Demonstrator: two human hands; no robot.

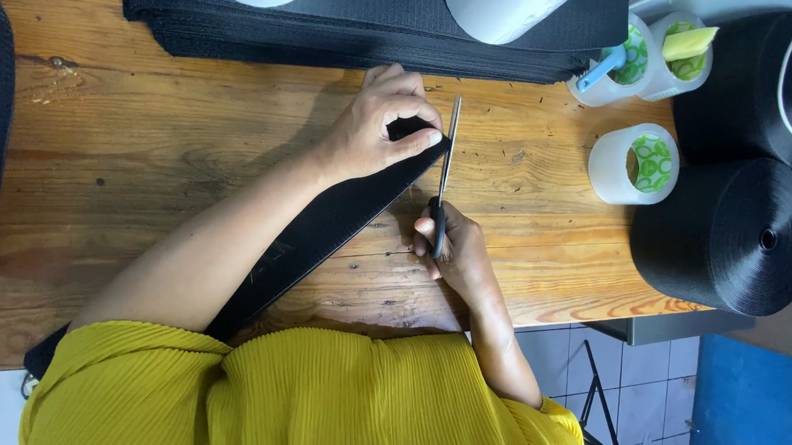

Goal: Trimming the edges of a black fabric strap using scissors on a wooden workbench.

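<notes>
Two black strap rolls (pixel 723 235), three clear tape rolls (pixel 634 163), one scissors (pixel 446 167), one black strap (pixel 325 224).

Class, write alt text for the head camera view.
A person's left hand pins a wide black fabric strap on a wooden table while the right hand holds black-handled scissors at its end. Black rolls lie nearby.

Left hand (pixel 378 124) palm down, fingers curled, thumb and forefinger pinched, forearm stretched diagonally. Right hand (pixel 453 247) lower, fingers closed in a grip, wrist bent, elbow tucked.
</notes>
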